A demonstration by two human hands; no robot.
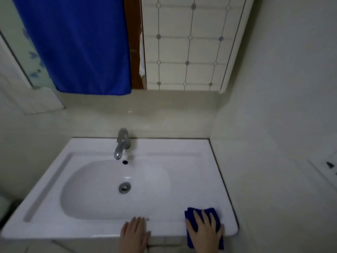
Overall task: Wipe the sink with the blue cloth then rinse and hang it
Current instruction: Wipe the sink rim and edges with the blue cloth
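Both wrists were cut off by the frame edge. One folded blue cloth (pixel 189 221) was pressed by the right hand (pixel 205 229), fingers straight and spread, at the front right corner of the white ceramic sink (pixel 173 179). The left hand (pixel 135 232) was laid flat, empty, on the front rim.

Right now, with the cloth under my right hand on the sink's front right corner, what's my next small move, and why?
Probably slide the right hand and the blue cloth it presses flat away from you along the right ledge of the sink toward the wall. The cloth sits at the front corner, and the left hand rests on the front rim, blocking a leftward sweep.
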